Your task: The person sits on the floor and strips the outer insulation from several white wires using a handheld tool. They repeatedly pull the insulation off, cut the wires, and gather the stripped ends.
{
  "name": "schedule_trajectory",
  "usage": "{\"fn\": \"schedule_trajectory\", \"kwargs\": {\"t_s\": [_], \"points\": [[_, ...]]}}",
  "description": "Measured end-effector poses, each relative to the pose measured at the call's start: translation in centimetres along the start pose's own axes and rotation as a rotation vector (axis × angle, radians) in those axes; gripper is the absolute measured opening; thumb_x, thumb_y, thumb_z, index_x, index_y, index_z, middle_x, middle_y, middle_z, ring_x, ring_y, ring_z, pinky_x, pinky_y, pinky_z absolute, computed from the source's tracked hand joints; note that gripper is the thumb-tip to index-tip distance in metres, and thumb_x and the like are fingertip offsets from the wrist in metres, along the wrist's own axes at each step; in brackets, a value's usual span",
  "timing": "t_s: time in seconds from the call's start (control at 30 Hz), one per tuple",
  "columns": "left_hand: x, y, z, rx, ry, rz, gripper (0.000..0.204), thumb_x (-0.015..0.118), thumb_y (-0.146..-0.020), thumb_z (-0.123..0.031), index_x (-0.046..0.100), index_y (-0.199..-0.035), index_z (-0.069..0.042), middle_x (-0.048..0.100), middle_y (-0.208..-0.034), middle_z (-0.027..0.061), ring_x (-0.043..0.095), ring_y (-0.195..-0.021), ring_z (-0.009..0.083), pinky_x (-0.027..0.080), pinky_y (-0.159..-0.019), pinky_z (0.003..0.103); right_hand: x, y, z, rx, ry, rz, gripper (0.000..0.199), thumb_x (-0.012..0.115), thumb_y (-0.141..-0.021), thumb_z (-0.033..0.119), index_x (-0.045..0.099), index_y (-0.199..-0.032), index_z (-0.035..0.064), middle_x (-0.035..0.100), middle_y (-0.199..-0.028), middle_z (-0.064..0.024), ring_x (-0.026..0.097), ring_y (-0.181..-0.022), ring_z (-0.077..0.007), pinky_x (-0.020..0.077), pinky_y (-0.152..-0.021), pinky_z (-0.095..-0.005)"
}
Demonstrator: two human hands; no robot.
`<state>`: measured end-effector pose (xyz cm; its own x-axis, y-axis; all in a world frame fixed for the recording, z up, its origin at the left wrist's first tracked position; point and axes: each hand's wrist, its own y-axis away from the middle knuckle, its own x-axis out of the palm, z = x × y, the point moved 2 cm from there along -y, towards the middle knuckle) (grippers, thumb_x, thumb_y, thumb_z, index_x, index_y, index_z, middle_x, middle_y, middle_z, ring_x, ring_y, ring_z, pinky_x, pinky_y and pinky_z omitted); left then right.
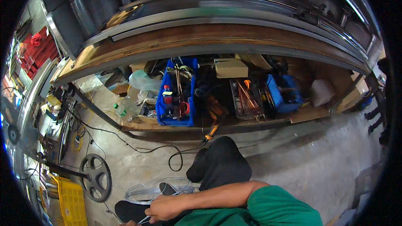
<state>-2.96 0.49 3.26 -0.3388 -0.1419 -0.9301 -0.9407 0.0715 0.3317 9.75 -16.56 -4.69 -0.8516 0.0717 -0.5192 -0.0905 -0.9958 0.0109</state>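
Pale translucent tubing, looped in a loose coil on the concrete floor at about seven o'clock. Right hand closed over a strand of that tubing, fingers curled tight around it, forearm reaching in from five o'clock past a green sleeve. Left hand barely showing at the bottom rim, just beside the right; grip impossible to tell. Dark-trousered knee raised at six o'clock, black shoe touching the coil's lower edge. Black spoked wheel flat on the floor at eight o'clock, near the coil; yellow crate just beyond it. Black cable snaking across the floor towards an orange-handled tool near the centre. Low wooden shelf beneath a workbench, with a blue bin of tools at eleven o'clock, a beige box at twelve.
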Motion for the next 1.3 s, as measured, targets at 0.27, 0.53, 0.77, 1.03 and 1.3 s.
{"fn": "schedule_trajectory", "kwargs": {"t_s": [0.27, 0.53, 0.77, 1.03, 1.3], "points": [[0.0, 0.0, -0.4, 0.000, 0.038, 0.016, 0.022, 0.054, -0.093, -0.026, 0.055, -0.084, -0.006, 0.058, -0.062, 0.0217, 0.058, -0.058, 0.0437, 0.045, -0.051, 0.052, 0.6, 0.2, -0.4, -0.069, 0.022, -0.045, 0.040, 0.056, -0.092, 0.041, 0.060, -0.093, 0.0011, 0.064, -0.080, -0.0230, 0.062, -0.082, -0.0451, 0.0479, -0.070, -0.0528], [-1.7, 0.0, -0.8, 0.031, 0.057, 0.012, 0.025, 0.053, -0.094, -0.030, 0.057, -0.085, -0.007, 0.060, -0.063, 0.0188, 0.061, -0.060, 0.0398, 0.046, -0.052, 0.051, 1.9, -1.0, -2.0, -0.023, 0.162, 0.017, 0.042, 0.046, -0.097, 0.046, 0.052, -0.093, 0.0050, 0.061, -0.074, -0.0206, 0.061, -0.073, -0.0443, 0.0460, -0.064, -0.0545], [0.8, -0.6, 1.3, -0.053, 0.042, 0.288, 0.036, 0.043, -0.098, -0.044, 0.056, -0.101, -0.011, 0.063, -0.067, 0.0174, 0.064, -0.063, 0.0400, 0.051, -0.057, 0.052, 0.1, -0.8, 0.9, 0.041, 0.196, -0.004, 0.033, 0.057, -0.092, 0.034, 0.065, -0.104, 0.0037, 0.066, -0.086, -0.0219, 0.064, -0.084, -0.0367, 0.0487, -0.076, -0.0501], [2.6, -0.4, 1.9, -0.021, 0.189, 0.191, 0.037, 0.041, -0.098, -0.044, 0.056, -0.098, -0.011, 0.064, -0.067, 0.0167, 0.064, -0.062, 0.0406, 0.049, -0.054, 0.053, 4.0, -1.4, -4.4, 0.066, 0.301, -0.015, 0.043, 0.046, -0.096, 0.050, 0.053, -0.090, 0.0079, 0.060, -0.065, -0.0194, 0.059, -0.063, -0.0460, 0.0455, -0.055, -0.0545], [8.2, 1.4, 4.1, -0.118, 0.116, 0.026, 0.032, 0.050, -0.094, -0.023, 0.062, -0.111, 0.001, 0.060, -0.069, 0.0219, 0.056, -0.057, 0.0385, 0.045, -0.054, 0.050, 4.3, 0.6, -5.4, 0.104, -0.052, -0.196, 0.044, 0.052, -0.095, 0.037, 0.054, -0.126, 0.0061, 0.057, -0.119, -0.0202, 0.055, -0.111, -0.0389, 0.0453, -0.094, -0.0470]]}}
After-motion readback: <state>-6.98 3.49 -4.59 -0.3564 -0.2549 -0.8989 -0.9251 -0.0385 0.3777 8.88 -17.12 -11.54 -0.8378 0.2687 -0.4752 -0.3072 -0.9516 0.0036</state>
